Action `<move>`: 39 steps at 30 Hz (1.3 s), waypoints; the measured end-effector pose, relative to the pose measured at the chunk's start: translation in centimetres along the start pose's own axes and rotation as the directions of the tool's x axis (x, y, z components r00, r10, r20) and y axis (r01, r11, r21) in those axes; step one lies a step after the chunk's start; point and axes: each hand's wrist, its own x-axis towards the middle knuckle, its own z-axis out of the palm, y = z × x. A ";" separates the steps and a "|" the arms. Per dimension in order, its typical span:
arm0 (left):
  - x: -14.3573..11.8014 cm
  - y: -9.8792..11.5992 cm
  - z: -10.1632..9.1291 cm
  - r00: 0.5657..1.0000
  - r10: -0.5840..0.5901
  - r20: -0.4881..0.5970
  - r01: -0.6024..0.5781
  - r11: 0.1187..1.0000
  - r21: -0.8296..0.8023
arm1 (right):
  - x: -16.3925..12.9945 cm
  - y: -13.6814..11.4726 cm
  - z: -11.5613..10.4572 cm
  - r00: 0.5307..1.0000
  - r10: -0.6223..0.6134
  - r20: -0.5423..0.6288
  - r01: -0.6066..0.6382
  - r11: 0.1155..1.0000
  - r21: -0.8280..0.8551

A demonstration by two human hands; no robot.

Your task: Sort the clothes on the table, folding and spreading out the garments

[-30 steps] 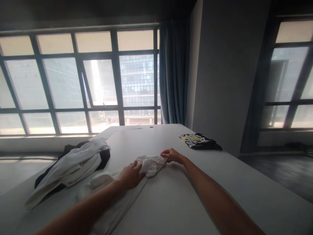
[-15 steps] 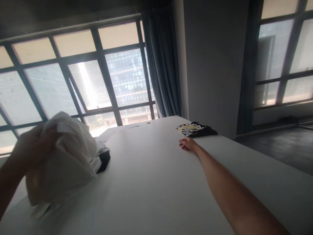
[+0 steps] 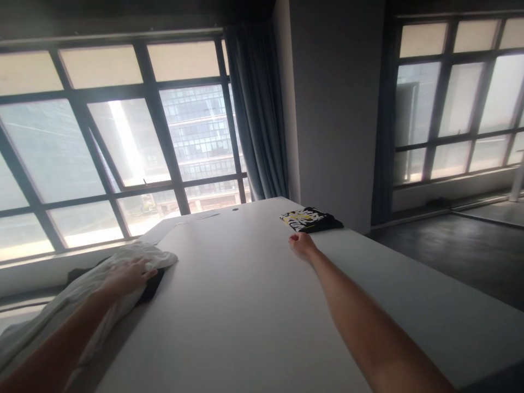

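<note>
My left hand (image 3: 130,274) lies flat and spread, palm down, on the white garment (image 3: 94,289) heaped at the left edge of the desk (image 3: 245,305). The fingers are open and pressing on the cloth, not closed round it. The white cloth trails from under my palm down along the left edge toward the near corner, and part of it hangs past the edge. Under it, just right of my fingertips, a dark garment (image 3: 150,286) shows as a black patch touching the white one.

My right hand (image 3: 302,244) is stretched out toward the far right corner of the desk. It rests on the surface with the fingers curled loosely under; I see nothing in it, though from this angle I cannot tell how tightly it is closed. Just beyond it, near but not touching, a folded black shirt (image 3: 311,219) with a yellow and white print lies at the far right edge.

The middle of the desk between my two arms is bare white surface. Some sheets of paper (image 3: 196,217) lie flat toward the far edge, by the window (image 3: 123,147). A blue-grey curtain (image 3: 256,120) hangs beyond the far right corner.
</note>
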 end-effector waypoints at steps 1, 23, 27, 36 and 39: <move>-1.0 -0.3 1.1 0.998 -0.023 0.056 0.020 0.998 0.052 | 0.0 0.3 -0.1 0.998 -0.042 -0.055 0.034 0.989 -0.147; -3.8 1.9 5.2 0.866 -0.335 0.370 0.350 0.936 0.028 | 0.8 -3.5 2.0 0.924 -0.183 0.336 0.363 0.695 -0.620; -1.9 9.0 3.4 0.880 -0.043 0.472 0.176 0.954 -0.241 | -4.4 -8.4 4.0 0.646 -0.526 0.553 0.638 0.770 -0.013; -5.4 19.3 2.2 0.854 0.032 0.519 0.103 0.968 -0.229 | -9.6 -6.4 1.0 0.722 -0.571 0.390 0.595 0.801 0.072; -5.7 18.6 2.9 0.884 0.017 0.467 0.105 0.967 -0.234 | -9.9 -5.2 1.3 0.690 -0.550 0.471 0.613 0.790 0.026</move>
